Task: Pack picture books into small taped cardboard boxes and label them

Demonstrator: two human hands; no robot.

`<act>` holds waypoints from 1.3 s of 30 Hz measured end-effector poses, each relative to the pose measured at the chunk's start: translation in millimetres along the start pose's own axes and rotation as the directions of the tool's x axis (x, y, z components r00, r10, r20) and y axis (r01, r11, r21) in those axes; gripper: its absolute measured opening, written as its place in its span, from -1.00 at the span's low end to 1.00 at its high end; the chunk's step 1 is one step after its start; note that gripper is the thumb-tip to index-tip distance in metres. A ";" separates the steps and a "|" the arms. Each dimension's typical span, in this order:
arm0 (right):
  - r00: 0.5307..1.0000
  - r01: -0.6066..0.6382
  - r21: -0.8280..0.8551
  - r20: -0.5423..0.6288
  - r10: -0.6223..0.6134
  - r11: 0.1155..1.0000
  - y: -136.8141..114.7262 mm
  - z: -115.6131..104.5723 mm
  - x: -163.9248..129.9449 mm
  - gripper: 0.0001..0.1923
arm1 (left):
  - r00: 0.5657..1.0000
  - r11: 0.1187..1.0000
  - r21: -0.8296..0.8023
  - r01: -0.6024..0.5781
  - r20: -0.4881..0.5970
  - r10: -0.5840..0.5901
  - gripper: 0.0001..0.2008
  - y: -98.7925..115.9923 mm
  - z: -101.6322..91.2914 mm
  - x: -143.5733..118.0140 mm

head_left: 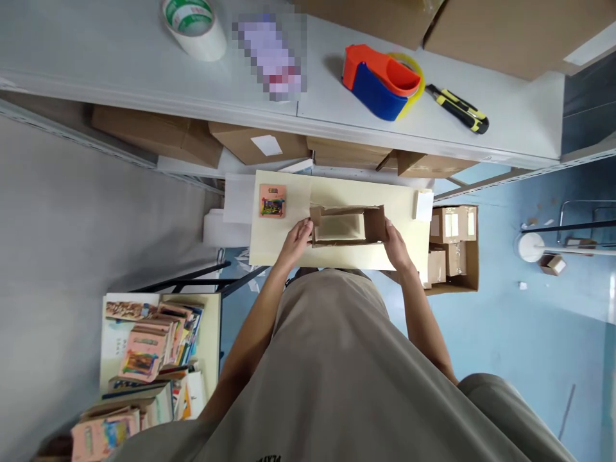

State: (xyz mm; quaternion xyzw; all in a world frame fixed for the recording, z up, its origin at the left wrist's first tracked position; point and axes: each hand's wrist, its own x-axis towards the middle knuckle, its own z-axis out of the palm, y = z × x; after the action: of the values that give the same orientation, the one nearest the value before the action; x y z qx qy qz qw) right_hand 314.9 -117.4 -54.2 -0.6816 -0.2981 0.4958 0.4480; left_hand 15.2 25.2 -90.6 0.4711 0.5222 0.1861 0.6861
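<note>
Between my two hands is a small cardboard box (374,226), its top open toward me; a pale yellow surface shows through the middle of it. My left hand (298,239) grips the box's left end. On the opposite end, the fingers of my right hand (395,242) are closed on the cardboard. The box is over a pale yellow tabletop (289,250). Left of it on the table lies a pink book (272,201) with a colourful cover. A small white stack (424,206) sits by the table's right edge.
On the grey shelf (120,77) are a tape roll (206,42), a blurred-out item (272,54), an orange-and-blue tape dispenser (380,80) and a box cutter (459,109). Cartons (262,142) stand beneath. A large carton (469,282) holds smaller boxes at right; piled books (144,350) lie at lower left.
</note>
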 end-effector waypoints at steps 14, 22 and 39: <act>1.000 -0.018 0.148 0.021 0.015 0.989 34.1 -58.9 15.0 -0.33 | 0.983 0.959 0.280 0.046 -0.183 0.006 -0.46 -12.0 48.1 23.2; 0.998 -0.068 0.216 0.007 0.068 0.974 45.4 -64.4 17.7 -0.28 | 0.852 0.704 0.590 -0.395 -0.050 0.520 -0.67 -1.4 71.4 28.4; 0.992 0.018 -0.244 -0.114 -0.047 0.970 38.1 -55.1 30.5 0.04 | 0.933 0.898 0.272 -0.345 -0.006 0.360 -0.13 2.5 61.6 25.4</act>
State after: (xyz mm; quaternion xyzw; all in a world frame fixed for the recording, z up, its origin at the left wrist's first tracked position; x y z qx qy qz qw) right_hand 375.5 -124.8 -95.4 -0.7546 -0.3403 0.4067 0.3865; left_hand 80.5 17.5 -101.6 0.6405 0.4674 0.2484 0.5564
